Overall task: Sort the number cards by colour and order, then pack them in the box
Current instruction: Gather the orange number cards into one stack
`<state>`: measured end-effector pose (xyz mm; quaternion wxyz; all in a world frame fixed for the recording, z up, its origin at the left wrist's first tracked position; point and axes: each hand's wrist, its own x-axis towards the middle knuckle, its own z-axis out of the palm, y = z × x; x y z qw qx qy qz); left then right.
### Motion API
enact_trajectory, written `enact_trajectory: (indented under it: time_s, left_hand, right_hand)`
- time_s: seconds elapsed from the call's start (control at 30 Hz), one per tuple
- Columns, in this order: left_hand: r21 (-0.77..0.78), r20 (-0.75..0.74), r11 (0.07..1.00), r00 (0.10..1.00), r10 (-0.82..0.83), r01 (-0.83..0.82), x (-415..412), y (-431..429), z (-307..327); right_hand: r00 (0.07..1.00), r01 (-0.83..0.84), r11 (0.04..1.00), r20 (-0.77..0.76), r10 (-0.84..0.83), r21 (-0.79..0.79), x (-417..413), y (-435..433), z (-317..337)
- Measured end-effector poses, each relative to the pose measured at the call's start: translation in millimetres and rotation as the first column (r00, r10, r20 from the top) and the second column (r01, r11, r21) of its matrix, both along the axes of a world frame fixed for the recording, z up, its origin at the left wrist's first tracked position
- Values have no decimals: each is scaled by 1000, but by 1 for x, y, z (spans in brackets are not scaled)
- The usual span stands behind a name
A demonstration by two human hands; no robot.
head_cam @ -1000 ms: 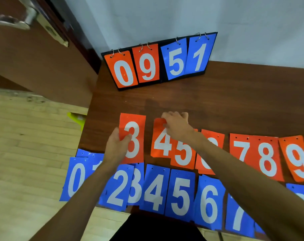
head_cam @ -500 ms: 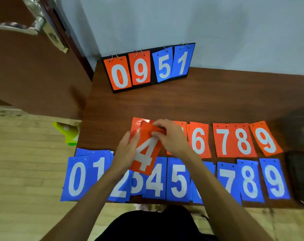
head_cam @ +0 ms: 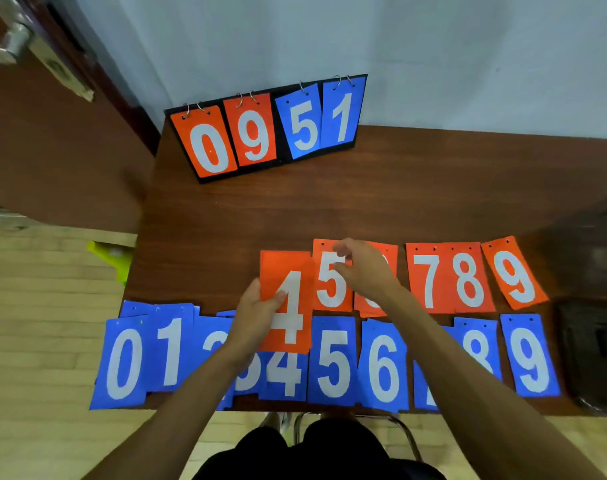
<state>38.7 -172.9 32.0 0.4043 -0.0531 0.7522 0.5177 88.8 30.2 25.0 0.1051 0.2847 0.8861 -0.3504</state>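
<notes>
My left hand (head_cam: 257, 313) grips a small stack of orange cards with the orange 4 (head_cam: 290, 303) on top, held over the blue row. My right hand (head_cam: 362, 268) hovers over the orange 5 (head_cam: 330, 278), fingers pinching at its top, and covers most of the orange 6 (head_cam: 371, 306). Orange 7 (head_cam: 428, 278), 8 (head_cam: 468, 278) and 9 (head_cam: 515, 277) lie to the right. Blue cards run along the front edge from the blue 0 (head_cam: 123, 363) to the blue 9 (head_cam: 530, 356); my arms hide parts of the blue 2, 3 and 7.
A black flip scoreboard (head_cam: 267, 129) showing 0 9 5 1 stands at the back of the brown table (head_cam: 399, 202) against the wall. A dark box (head_cam: 596, 341) sits at the table's right edge. A brown door is at the left, with a green object (head_cam: 111, 258) on the floor.
The orange 4 now sits flat on the stack in my left hand, upright instead of tilted. My right hand has let go of it and moved right onto the orange 5.
</notes>
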Motion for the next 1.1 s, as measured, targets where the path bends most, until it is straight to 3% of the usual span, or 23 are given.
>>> enact_trajectory:
  time_s: [0.1,0.3,0.43,0.7,0.8,0.9,1.1]
  left_hand:
    - [-31,-14,999,1000,21,-21,-3,19,-5]
    - [-99,-40,991,996,82,-86,-14,44,-7]
    - [-119,-70,981,987,143,-151,-17,50,-13]
    - [-115,-217,985,971,101,-129,-29,43,-8]
    - [-123,-316,988,947,52,-95,-41,34,-1]
    - [-152,-388,988,919,-69,10,-47,21,9]
    - [-67,-332,976,918,-217,207,-30,10,28]
  right_hand:
    - [978,-144,987,160,132,67,-6,22,-21]
    - [901,-432,821,227,371,373,-24,33,-43]
    - [892,-452,776,210,400,441,-27,27,-57]
    - [918,-394,853,197,345,343,-41,28,-54]
    - [948,-304,945,139,287,124,-37,24,-40]
    - [974,-219,970,34,223,-104,-24,15,-16]
    - [974,-69,995,-219,53,-66,1,-24,28]
